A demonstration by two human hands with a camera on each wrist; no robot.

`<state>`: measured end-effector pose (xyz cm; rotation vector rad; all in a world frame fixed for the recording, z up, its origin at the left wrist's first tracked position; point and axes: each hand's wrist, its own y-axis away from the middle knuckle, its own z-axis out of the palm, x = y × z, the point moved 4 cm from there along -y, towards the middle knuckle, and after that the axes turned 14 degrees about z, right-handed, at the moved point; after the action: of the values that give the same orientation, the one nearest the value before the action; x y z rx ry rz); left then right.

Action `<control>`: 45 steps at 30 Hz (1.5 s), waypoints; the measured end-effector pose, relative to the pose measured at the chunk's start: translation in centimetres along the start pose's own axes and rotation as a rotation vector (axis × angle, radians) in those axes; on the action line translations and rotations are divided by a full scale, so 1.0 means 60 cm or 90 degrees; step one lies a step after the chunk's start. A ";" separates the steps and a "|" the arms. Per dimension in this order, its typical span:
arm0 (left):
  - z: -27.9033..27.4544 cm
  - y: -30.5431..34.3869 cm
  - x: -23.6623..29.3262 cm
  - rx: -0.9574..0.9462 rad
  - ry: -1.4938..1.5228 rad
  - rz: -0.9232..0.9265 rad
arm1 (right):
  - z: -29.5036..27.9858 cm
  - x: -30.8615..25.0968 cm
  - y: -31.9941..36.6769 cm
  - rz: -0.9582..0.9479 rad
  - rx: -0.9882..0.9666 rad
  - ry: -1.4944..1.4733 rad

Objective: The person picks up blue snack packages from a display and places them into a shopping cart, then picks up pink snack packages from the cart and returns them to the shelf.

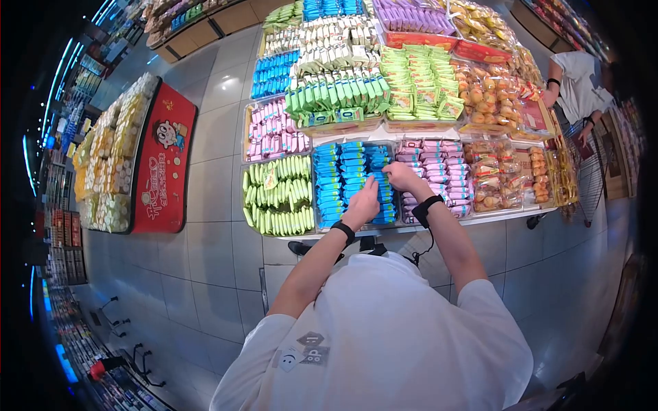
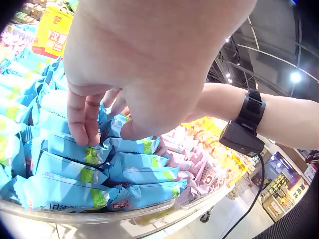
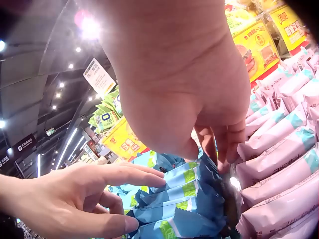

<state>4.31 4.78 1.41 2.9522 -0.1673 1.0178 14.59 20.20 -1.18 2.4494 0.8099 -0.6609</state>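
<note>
Blue snack packets [image 1: 330, 179] with green ends stand in tight rows inside a clear tray at the front of the display. My left hand [image 1: 364, 204] lies over the middle of them, its index finger extended along the packet tops in the right wrist view, thumb apart from it. Further right, my right hand [image 1: 407, 178] reaches down at the far end of the right-hand blue row. Its thumb and fingers pinch a blue packet [image 3: 202, 172] from both sides, fingers dipping into the gap beside the pink packets [image 3: 279, 184]. The fingertips are partly hidden there.
Green packets [image 1: 277, 198] fill the tray to the left, and bagged buns [image 1: 495, 175] lie to the right. More heaped snacks rise behind. A red-sided display [image 1: 162, 157] stands across the aisle. Another person [image 1: 581, 85] is beside a shopping cart [image 1: 588, 171] at right.
</note>
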 end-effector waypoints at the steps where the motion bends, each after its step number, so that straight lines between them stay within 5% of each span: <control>1: 0.003 0.002 -0.002 -0.003 -0.002 0.001 | 0.003 0.002 -0.003 -0.009 0.004 0.011; 19: -0.050 0.076 0.024 0.096 0.100 0.042 | -0.065 -0.065 0.052 -0.054 0.126 -0.041; 21: -0.041 0.107 -0.007 0.042 0.071 0.104 | -0.100 -0.086 0.096 -0.014 0.127 -0.136; 23: -0.067 0.142 -0.021 -0.093 0.163 0.030 | -0.098 -0.067 0.139 0.016 0.170 -0.298; 25: -0.088 0.188 -0.044 -0.024 0.268 -0.039 | -0.120 -0.076 0.203 0.091 0.184 -0.310; 27: -0.115 0.230 -0.062 -0.101 0.355 -0.117 | -0.114 -0.061 0.271 0.189 0.204 -0.369; 32: -0.117 0.321 -0.151 -0.273 0.337 -0.138 | -0.059 -0.039 0.436 0.309 0.296 -0.509; 36: -0.121 0.351 -0.177 -0.418 0.296 -0.070 | 0.014 -0.092 0.578 0.409 0.415 -0.672; 42: -0.097 0.393 -0.137 -0.597 0.088 0.252 | 0.142 -0.274 0.795 0.639 0.601 -0.665; 45: -0.080 0.422 -0.096 -0.717 0.001 0.328 | 0.215 -0.366 0.916 0.646 0.743 -0.740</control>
<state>-5.84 -19.63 1.12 1.8789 -1.1085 0.5986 30.53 -35.38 16.84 2.0667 -1.4856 -2.0363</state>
